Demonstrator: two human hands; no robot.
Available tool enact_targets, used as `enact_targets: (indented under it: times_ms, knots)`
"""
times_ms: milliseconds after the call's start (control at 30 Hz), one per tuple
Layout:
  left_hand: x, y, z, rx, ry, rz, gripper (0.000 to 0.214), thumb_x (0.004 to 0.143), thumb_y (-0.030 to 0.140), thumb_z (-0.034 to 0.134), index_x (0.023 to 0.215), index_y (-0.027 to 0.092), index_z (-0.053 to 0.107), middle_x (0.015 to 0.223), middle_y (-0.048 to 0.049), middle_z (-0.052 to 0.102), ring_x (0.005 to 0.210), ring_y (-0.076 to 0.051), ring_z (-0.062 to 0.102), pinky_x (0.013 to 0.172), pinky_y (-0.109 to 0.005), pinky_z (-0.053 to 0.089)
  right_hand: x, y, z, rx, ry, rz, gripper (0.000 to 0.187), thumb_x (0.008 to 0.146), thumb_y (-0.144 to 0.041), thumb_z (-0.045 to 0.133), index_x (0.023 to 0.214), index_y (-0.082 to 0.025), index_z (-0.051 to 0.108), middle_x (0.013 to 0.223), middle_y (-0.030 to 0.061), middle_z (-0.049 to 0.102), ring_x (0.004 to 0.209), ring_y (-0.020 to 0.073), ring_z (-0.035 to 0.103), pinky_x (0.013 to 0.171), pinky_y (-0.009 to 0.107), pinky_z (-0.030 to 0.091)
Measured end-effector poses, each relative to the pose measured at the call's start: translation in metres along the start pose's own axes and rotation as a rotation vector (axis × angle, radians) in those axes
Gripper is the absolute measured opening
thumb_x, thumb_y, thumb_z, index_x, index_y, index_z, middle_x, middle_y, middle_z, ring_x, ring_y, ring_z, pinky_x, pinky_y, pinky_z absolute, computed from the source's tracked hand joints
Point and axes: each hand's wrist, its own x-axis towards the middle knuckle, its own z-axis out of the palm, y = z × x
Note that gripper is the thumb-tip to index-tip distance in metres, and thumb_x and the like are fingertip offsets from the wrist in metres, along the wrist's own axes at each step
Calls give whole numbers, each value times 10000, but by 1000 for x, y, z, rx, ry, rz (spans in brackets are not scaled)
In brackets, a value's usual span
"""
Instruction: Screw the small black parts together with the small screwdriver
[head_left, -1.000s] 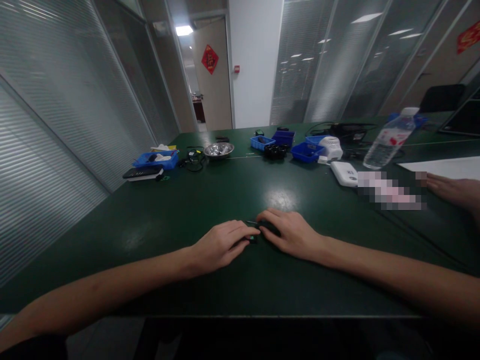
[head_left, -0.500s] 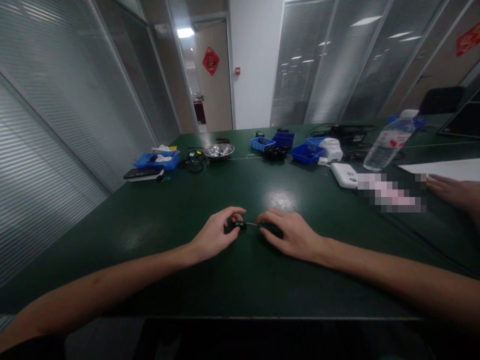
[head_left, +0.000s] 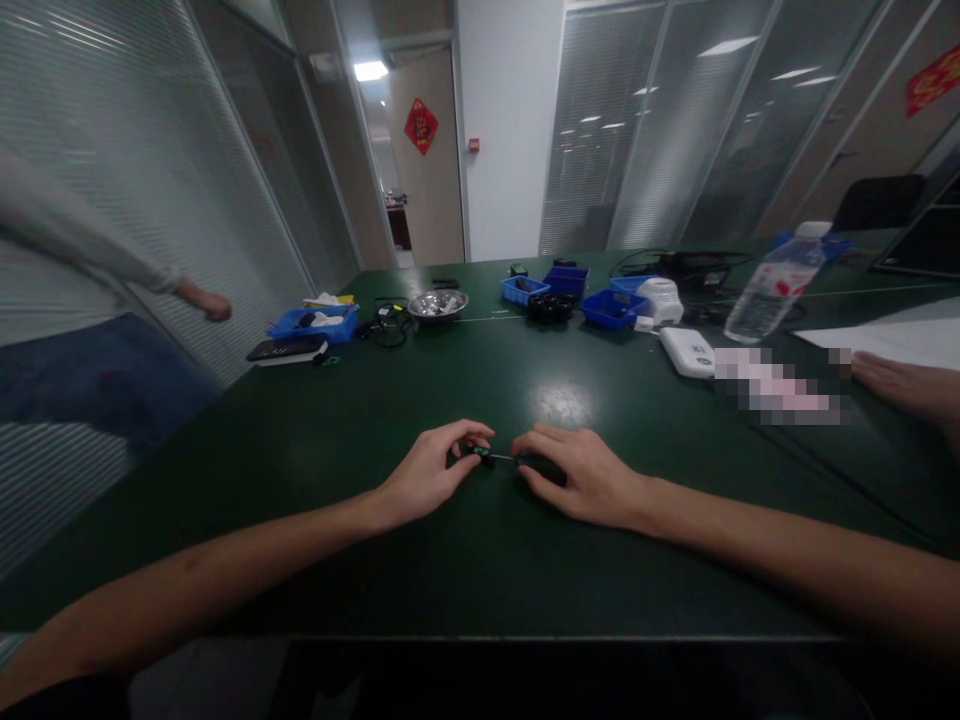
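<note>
Low over the green table, my left hand pinches a small black part with green on it. My right hand is wrapped round the dark handle of a screwdriver. The screwdriver's thin metal shaft points left, and its tip meets the right side of the small part. What the tip touches exactly is too small to make out. Both hands are near the middle of the table, facing each other.
A steel bowl with small items stands beyond my hands, with blue trays to its right. Far left lies a blue basket. A water bottle and white power bank are right, near another person's hand.
A walking person has come into view at the left. The small part is tilted slightly differently in my left hand; the screwdriver stays against it.
</note>
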Motion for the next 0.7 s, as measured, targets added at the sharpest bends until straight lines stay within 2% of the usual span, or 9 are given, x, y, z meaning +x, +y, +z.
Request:
enact_targets:
  times_ms: [167, 400, 700]
  knots:
    - [-1, -1, 0, 14, 21, -2, 331, 944, 119, 611, 1258, 201, 674, 1166, -72, 708, 981, -201, 654, 863, -330, 518, 0, 0, 0, -8, 5, 25, 234, 989, -284, 547, 1198, -199, 609, 1049, 62, 673, 797, 172, 640, 715, 307, 472]
    - [-1, -4, 1, 1, 11, 19, 325, 942, 118, 620, 1254, 189, 678, 1161, -77, 708, 964, -194, 649, 853, -320, 517, 0, -1, 1, -15, -45, -20, 261, 1033, -309, 505, 1254, -195, 585, 1084, 70, 652, 768, 158, 624, 686, 298, 468]
    - [-3, -1, -1, -19, -10, 22, 299, 961, 128, 616, 1247, 184, 684, 1176, -72, 702, 978, -186, 642, 861, -314, 509, 1, 0, 1, -12, -30, -35, 259, 1048, -310, 492, 1263, -191, 576, 1090, 80, 649, 798, 168, 632, 700, 304, 485]
